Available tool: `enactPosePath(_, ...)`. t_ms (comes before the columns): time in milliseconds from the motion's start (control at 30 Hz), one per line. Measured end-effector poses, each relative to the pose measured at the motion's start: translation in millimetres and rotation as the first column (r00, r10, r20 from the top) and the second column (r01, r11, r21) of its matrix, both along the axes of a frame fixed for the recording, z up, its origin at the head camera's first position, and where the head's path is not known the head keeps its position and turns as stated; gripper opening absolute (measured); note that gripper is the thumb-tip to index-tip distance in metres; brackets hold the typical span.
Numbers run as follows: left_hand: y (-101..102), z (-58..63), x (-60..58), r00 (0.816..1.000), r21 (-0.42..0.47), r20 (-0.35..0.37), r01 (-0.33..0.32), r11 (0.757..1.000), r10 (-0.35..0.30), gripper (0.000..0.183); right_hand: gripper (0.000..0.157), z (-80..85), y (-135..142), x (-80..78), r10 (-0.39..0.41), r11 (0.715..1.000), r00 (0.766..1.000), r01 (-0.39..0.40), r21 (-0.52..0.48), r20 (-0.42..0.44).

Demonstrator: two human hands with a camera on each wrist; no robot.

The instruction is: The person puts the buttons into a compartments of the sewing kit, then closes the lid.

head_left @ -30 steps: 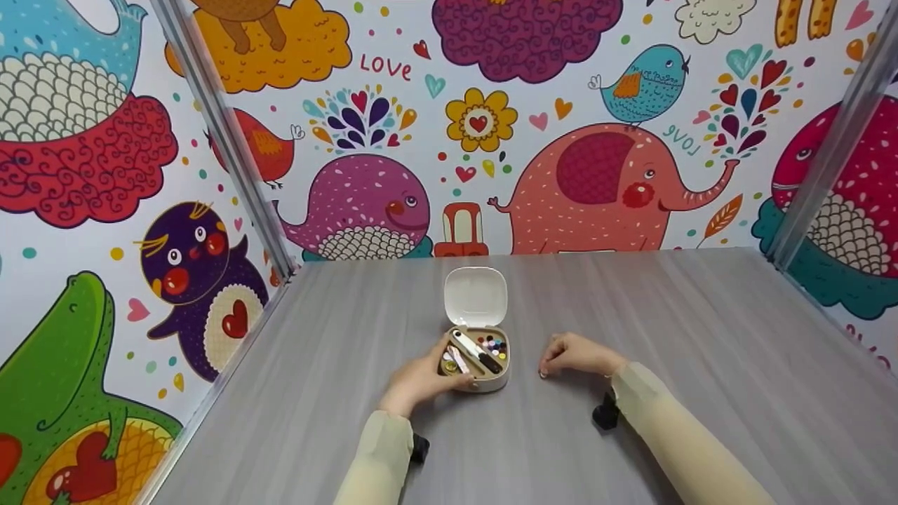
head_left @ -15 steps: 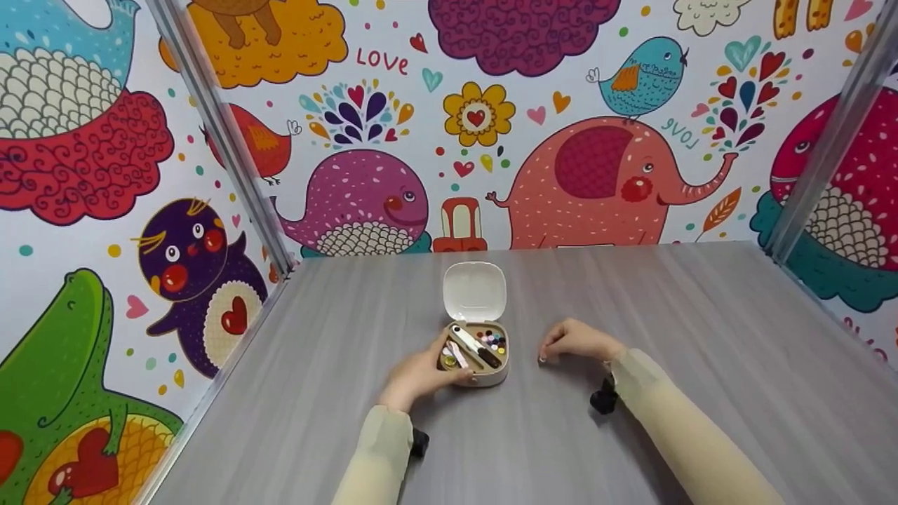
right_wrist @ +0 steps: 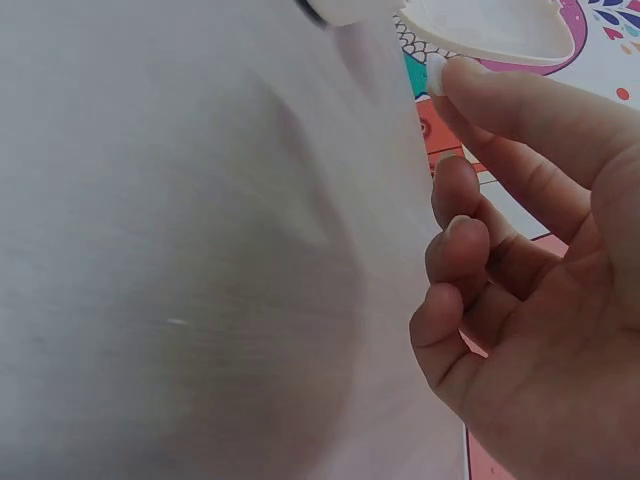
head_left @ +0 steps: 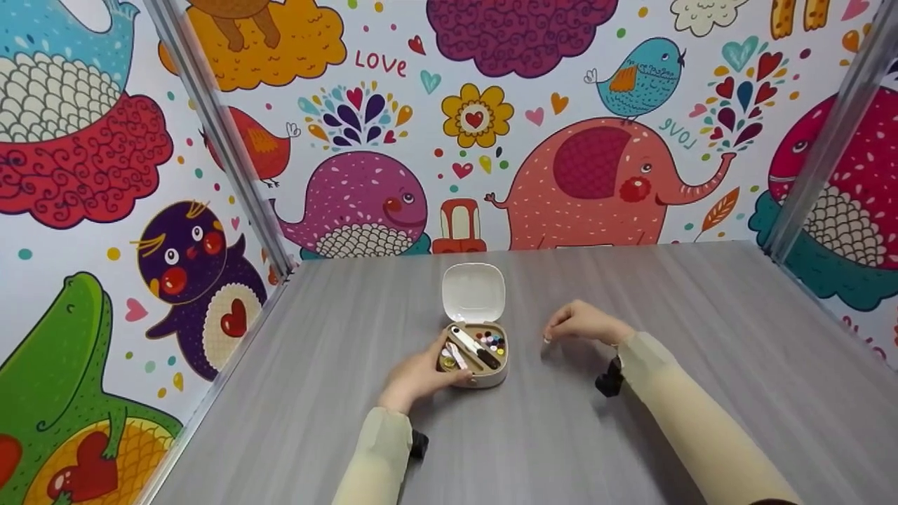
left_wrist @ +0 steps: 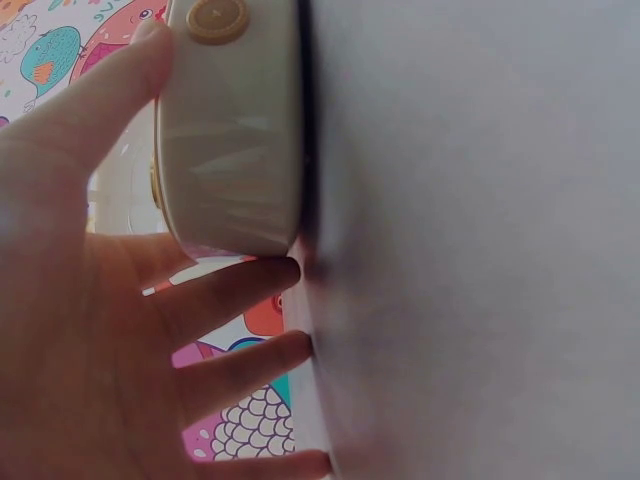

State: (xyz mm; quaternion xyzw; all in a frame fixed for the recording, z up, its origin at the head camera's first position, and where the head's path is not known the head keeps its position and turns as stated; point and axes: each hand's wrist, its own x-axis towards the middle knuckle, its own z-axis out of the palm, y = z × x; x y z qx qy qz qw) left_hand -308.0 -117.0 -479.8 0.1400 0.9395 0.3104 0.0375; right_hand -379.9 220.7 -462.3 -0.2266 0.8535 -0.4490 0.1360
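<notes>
A small, cream-coloured sewing box stands on the table with its white lid raised at the back. My left hand holds the box at its left front corner, thumb on the front and fingers at the side. In the left wrist view a tan button-like disc sits on the box's front wall. Inside lie a slim black-and-white tool, a pinkish-white piece and several small coloured dots. To the right, my right hand pinches a tiny white piece between thumb and forefinger, above the table.
The grey wood-grain table runs back to a wall printed with cartoon animals. A metal post stands at the left corner and another post at the right. Black wrist devices are strapped under both sleeves.
My right hand has moved up and away from the table's front, still pinching the tiny white piece. My left hand and the box stay in place; the head view has tilted slightly.
</notes>
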Motion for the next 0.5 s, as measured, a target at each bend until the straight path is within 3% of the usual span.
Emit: enactPosePath(500, 0.7, 1.8, 1.5, 1.000, -0.007, 0.006, -0.010, 1.000, 0.010, 0.099, 0.013, -2.5, -25.0, -6.3, 0.011, 1.000, 1.000, -0.011, -0.024, -0.020)
